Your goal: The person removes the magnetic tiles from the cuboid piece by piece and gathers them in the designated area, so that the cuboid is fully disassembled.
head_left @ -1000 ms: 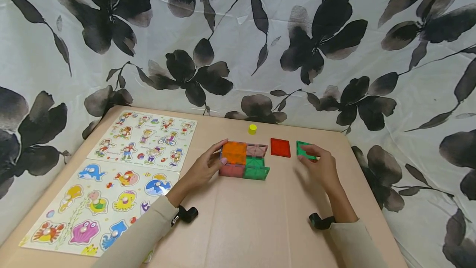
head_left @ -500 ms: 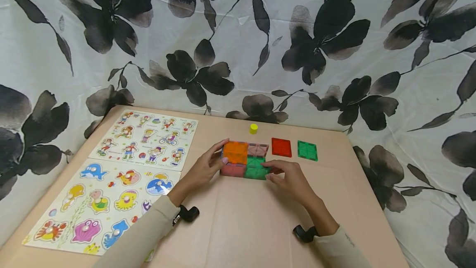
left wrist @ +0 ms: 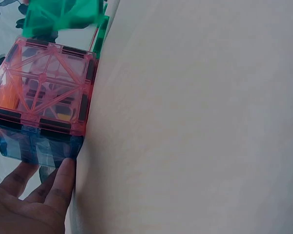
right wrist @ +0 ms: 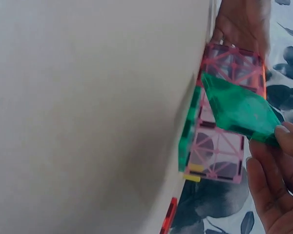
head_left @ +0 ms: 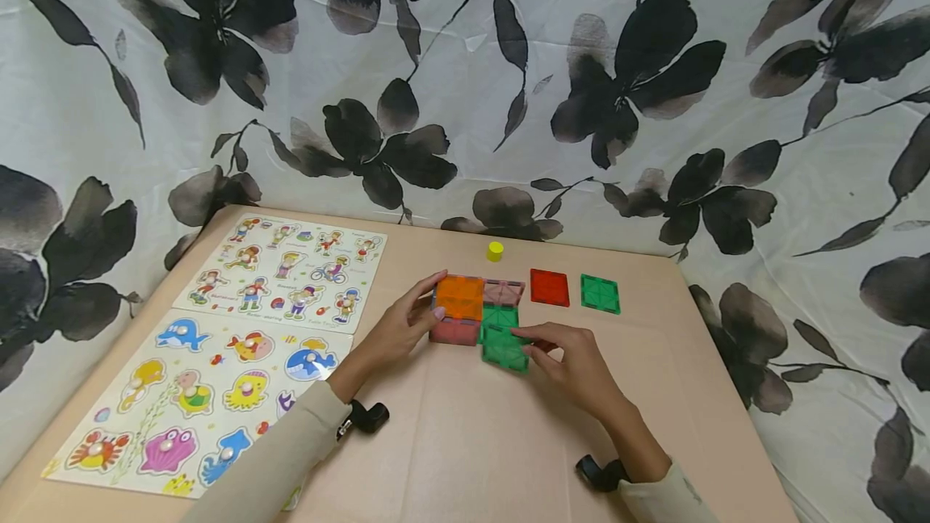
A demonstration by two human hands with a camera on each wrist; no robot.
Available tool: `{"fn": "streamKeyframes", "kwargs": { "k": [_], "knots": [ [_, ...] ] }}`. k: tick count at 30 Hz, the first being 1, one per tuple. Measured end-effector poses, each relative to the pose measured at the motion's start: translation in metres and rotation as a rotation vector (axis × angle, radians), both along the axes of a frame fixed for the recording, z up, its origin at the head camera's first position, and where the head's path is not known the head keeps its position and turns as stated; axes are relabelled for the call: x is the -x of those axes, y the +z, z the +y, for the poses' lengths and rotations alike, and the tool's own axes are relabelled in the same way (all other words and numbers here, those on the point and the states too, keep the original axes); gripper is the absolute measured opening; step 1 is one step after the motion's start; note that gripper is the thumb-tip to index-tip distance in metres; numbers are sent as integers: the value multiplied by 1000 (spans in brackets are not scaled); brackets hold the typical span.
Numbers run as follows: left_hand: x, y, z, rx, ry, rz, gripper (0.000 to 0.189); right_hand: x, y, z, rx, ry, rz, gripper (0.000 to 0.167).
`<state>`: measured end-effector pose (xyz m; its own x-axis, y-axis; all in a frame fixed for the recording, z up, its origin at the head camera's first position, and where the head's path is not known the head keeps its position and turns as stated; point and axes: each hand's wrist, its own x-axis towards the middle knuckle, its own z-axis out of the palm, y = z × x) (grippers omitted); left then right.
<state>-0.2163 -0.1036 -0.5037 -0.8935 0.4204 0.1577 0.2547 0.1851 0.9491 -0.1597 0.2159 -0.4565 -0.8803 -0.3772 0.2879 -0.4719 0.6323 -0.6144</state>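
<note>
A low structure of translucent magnetic tiles stands on the table, with an orange tile on top at the left and a pink tile on its front. My left hand rests against the structure's left end. In the left wrist view, its extended fingers touch a blue tile there. With thumb and fingertips my right hand pinches one side of a green magnetic tile. That tile is tilted and overlaps the structure's front in the right wrist view. Another green tile shows just behind it.
A red tile and a loose green tile lie to the right of the structure. Behind it stands a small yellow cylinder. Two picture boards cover the table's left side. A floral cloth hangs at the back.
My right hand set its green tile down beside the red one, moved left to the structure and drew the front green tile outward. My left hand stayed at the left end.
</note>
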Motion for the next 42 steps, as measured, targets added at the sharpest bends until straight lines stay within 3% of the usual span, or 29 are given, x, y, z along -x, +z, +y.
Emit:
{"fn": "streamKeyframes", "kwargs": {
  "k": [7, 16, 24, 33, 37, 42],
  "knots": [
    [1, 0, -1, -5, 1, 12, 63, -1, 7, 25, 58, -64, -43, 35],
    [1, -1, -1, 3, 3, 26, 64, 14, 5, 78, 275, -198, -123, 33],
    [2, -1, -2, 5, 4, 13, 62, 29, 6, 122, 530, -439, -242, 40],
    [0, 0, 0, -7, -7, 6, 63, 50, 0, 164, 899, -711, -400, 47],
    [-1, 0, 0, -5, -7, 2, 63, 59, -6, 175, 968, -809, -440, 47],
    [0, 1, 0, -1, -6, 2, 64, 67, -16, 187, 985, -869, -491, 49]
  ]
}}
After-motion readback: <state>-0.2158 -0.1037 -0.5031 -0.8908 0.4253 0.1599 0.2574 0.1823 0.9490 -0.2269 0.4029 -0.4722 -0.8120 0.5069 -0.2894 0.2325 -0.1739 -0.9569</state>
